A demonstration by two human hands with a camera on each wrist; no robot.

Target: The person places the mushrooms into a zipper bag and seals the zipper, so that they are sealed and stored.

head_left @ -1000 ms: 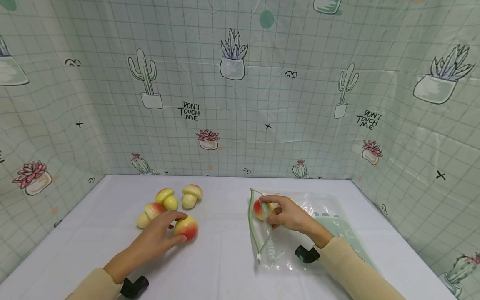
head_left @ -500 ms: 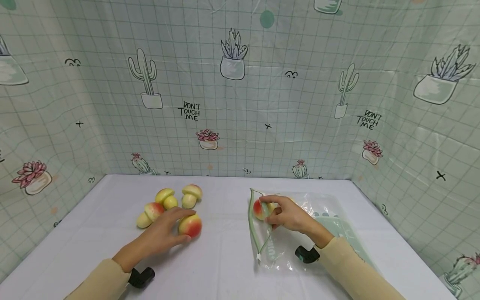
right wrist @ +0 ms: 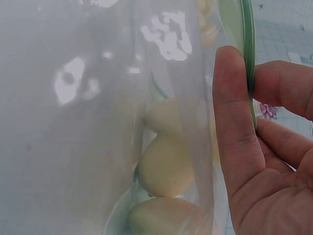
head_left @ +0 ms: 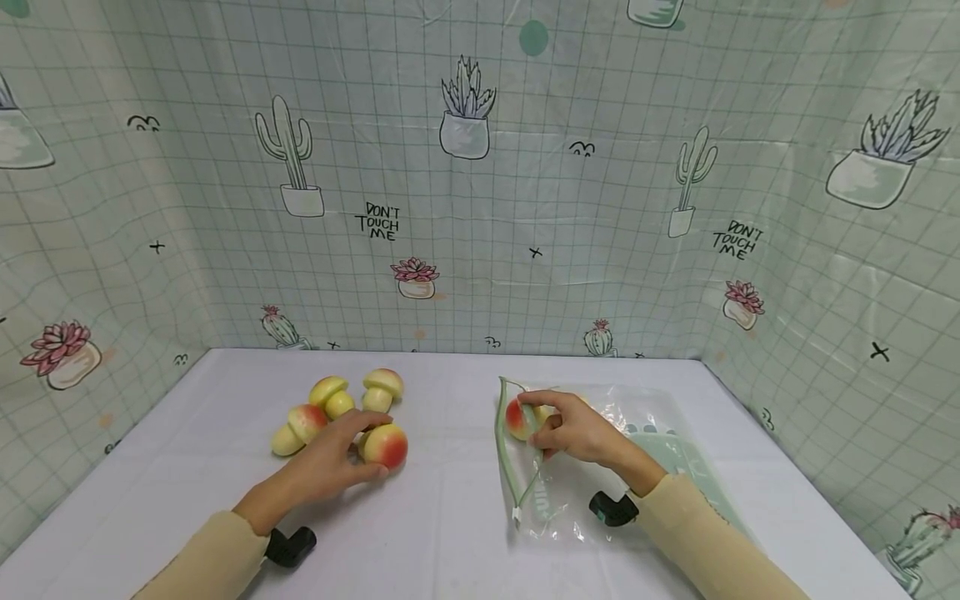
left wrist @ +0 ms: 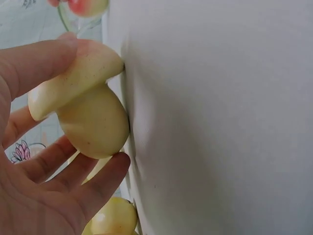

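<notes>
My left hand (head_left: 330,462) grips a toy mushroom (head_left: 387,447) with a red and yellow cap, low over the table. In the left wrist view the thumb lies across the mushroom's cap (left wrist: 78,81), while fingers curl about its pale stem. To the right, my right hand (head_left: 577,429) pinches the green zip edge (right wrist: 248,44) of a clear zip bag (head_left: 570,517) between thumb and fingers. The bag's mouth faces left. Another red and yellow mushroom (head_left: 516,419) shows inside at the mouth, and pale mushrooms (right wrist: 166,164) show through the plastic in the right wrist view.
Three more toy mushrooms stand beyond my left hand: a red-capped one (head_left: 307,421), a yellow one (head_left: 330,396) and one at the back (head_left: 382,387). White cloth covers the table (head_left: 442,533). A patterned curtain (head_left: 480,300) closes off the back and sides.
The left hand has slid a little to the right with the mushroom, towards the bag. My right hand and the bag have stayed in place.
</notes>
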